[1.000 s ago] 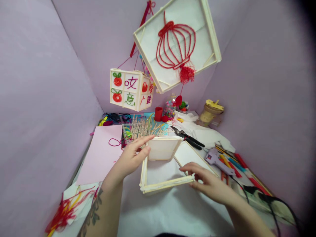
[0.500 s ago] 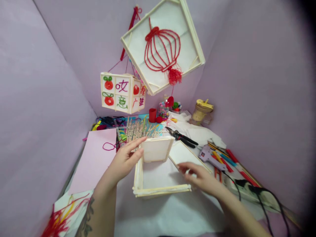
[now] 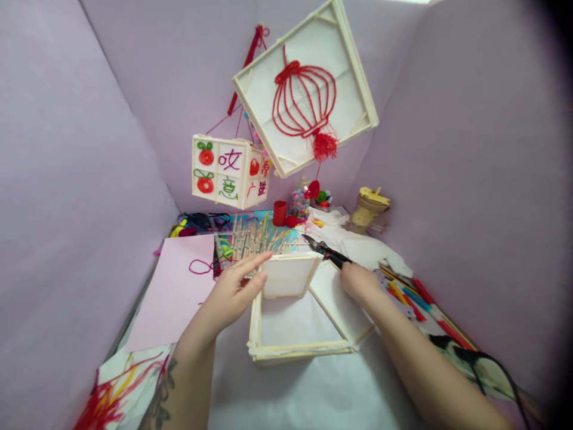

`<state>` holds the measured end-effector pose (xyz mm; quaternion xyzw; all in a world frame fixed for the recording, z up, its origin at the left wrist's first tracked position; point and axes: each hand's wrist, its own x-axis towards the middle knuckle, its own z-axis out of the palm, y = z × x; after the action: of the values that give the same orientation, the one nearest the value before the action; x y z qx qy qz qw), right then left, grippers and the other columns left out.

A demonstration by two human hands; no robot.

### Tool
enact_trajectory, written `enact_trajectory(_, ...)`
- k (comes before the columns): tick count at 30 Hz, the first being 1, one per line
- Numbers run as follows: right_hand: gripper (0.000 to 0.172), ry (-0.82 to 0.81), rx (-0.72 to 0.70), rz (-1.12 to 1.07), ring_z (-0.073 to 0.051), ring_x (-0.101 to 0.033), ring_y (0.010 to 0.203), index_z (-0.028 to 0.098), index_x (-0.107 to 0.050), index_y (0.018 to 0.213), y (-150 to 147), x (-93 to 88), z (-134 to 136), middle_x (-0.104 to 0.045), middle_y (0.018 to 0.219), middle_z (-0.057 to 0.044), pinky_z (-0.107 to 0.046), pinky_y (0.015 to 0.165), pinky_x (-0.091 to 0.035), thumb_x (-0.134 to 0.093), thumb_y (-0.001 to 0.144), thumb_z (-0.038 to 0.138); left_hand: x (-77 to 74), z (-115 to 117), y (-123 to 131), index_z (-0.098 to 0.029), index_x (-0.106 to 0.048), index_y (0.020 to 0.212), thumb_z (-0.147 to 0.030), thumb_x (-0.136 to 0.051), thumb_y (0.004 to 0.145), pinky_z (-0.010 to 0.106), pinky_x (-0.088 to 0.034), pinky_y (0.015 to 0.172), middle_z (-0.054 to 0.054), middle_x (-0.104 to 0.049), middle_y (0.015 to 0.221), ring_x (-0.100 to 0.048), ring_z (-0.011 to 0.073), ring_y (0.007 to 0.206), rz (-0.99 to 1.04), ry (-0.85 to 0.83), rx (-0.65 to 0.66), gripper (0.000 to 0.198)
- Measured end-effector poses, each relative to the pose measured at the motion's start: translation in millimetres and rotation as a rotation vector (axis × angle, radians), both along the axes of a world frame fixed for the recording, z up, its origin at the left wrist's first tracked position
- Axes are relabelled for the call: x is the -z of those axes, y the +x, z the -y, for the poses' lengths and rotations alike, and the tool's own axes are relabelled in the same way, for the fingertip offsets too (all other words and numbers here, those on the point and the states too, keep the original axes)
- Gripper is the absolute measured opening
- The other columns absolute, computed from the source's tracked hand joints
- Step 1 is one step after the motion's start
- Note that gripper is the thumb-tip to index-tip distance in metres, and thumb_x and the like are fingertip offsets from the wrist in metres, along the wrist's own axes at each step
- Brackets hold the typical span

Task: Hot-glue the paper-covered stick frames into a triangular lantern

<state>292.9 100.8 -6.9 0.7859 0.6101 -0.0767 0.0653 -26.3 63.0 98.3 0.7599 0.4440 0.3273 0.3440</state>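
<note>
While my left hand (image 3: 233,294) steadies the upright panel (image 3: 289,276), its thumb presses the front of the panel's left edge and the forefinger lies along the top rim, so the hand is closed lightly on that edge. The panel stands at the far end of the frame (image 3: 298,351), a shallow box of pale sticks lined with white, which lies on the white table (image 3: 313,391) right in front of me. A second panel (image 3: 342,301) leans outward from the frame's right side.

My right hand (image 3: 358,280) is stretched past that side panel, back upward, fingers curled down over the handles of the cutters (image 3: 324,251). I cannot tell whether they grip the handles or only rest on them. The cutters lie beyond the frame's far right corner, partly on a white cloth (image 3: 373,251).

Left of the frame lies pink paper (image 3: 179,292) with a loop of red yarn on it. Behind the panel is a heap of sticks (image 3: 250,239), then a red cup (image 3: 280,213). Coloured rods (image 3: 414,295) lie to my right, with a black cable (image 3: 487,358) nearer me. Overhead hang a cube lantern (image 3: 228,173) and a large square (image 3: 304,101) bearing a red yarn lantern.
</note>
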Motion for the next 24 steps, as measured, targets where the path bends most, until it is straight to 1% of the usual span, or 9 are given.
enact_trajectory(5,0.024,-0.026,0.003,-0.046,-0.031,-0.067,0.096,0.007,-0.061,0.103,6,0.7,-1,-0.068,0.103,-0.024,-0.038,0.078,-0.047,-0.042,0.092,0.016,-0.1,-1,1,-0.022,-0.055,0.132,-0.04,-0.047,0.093,0.031,-0.052,0.09,0.008,-0.058,0.133,-0.052,0.0239,0.124,0.032,-0.015,0.013,0.044)
enact_trajectory(8,0.026,-0.015,0.019,-0.111,-0.031,-0.067,0.092,0.008,-0.059,0.105,3,0.7,1,-0.069,0.099,-0.023,-0.037,0.075,-0.046,-0.043,0.092,0.023,0.4,-1,1,-0.022,-0.056,0.132,-0.04,-0.047,0.092,0.031,-0.052,0.091,0.008,-0.058,0.134,-0.052,0.0235,0.125,0.041,-0.018,0.008,0.044)
enact_trajectory(11,0.027,0.01,0.034,-0.206,-0.028,-0.067,0.086,0.01,-0.058,0.106,-1,-1.8,1,-0.071,0.095,-0.019,-0.033,0.07,-0.045,-0.048,0.089,0.029,0.3,-1,1,-0.023,-0.056,0.131,-0.04,-0.047,0.093,0.032,-0.051,0.093,0.008,-0.058,0.134,-0.053,0.0235,0.124,0.035,-0.015,0.005,0.044)
enact_trajectory(15,0.017,0.071,0.009,-0.357,-0.021,-0.065,0.081,0.015,-0.062,0.091,8,-17.9,8,-0.071,0.09,-0.01,-0.027,0.068,-0.043,-0.051,0.085,0.026,-0.4,-1,1,-0.023,-0.056,0.132,-0.041,-0.047,0.093,0.033,-0.05,0.095,0.008,-0.057,0.136,-0.051,0.0239,0.126,0.038,-0.015,0.006,0.044)
enact_trajectory(18,0.02,0.18,0.014,-0.451,-0.019,-0.062,0.079,0.017,-0.062,0.085,31,-36.3,27,-0.069,0.085,-0.005,-0.026,0.067,-0.043,-0.045,0.085,0.029,-0.4,-1,1,-0.023,-0.056,0.131,-0.041,-0.047,0.092,0.034,-0.05,0.096,0.008,-0.057,0.135,-0.052,0.0243,0.126,0.034,-0.019,-0.002,0.044)
enact_trajectory(19,0.022,0.245,0.043,-0.508,-0.019,-0.061,0.075,0.018,-0.061,0.086,39,-42.1,35,-0.067,0.081,-0.004,-0.026,0.064,-0.043,-0.044,0.085,0.033,-0.3,-1,1,-0.023,-0.056,0.131,-0.041,-0.048,0.092,0.035,-0.05,0.096,0.008,-0.057,0.135,-0.052,0.0243,0.125,0.033,-0.018,-0.003,0.044)
enact_trajectory(21,0.025,0.476,0.166,-0.84,-0.017,-0.055,0.06,0.02,-0.059,0.083,52,-52.0,48,-0.061,0.068,-0.001,-0.026,0.054,-0.04,-0.051,0.08,0.043,0.1,-1,1,-0.023,-0.056,0.131,-0.041,-0.048,0.092,0.035,-0.049,0.098,0.008,-0.058,0.135,-0.052,0.024,0.125,0.038,-0.015,-0.001,0.044)
enact_trajectory(23,0.029,0.595,0.162,-1.179,-0.016,-0.053,0.054,0.022,-0.058,0.083,54,-59.1,56,-0.058,0.065,0.001,-0.027,0.051,-0.042,-0.056,0.075,0.05,0.5,-2,1,-0.023,-0.056,0.131,-0.041,-0.047,0.092,0.035,-0.048,0.098,0.008,-0.057,0.135,-0.052,0.0239,0.125,0.043,-0.013,0.001,0.044)
enact_trajectory(24,0.032,0.595,0.109,-1.284,-0.016,-0.053,0.054,0.022,-0.058,0.082,50,-61.4,56,-0.059,0.067,0.0,-0.028,0.052,-0.044,-0.056,0.074,0.053,0.7,-2,2,-0.023,-0.056,0.131,-0.041,-0.047,0.092,0.036,-0.048,0.098,0.008,-0.057,0.135,-0.052,0.024,0.125,0.044,-0.01,0.0,0.044)
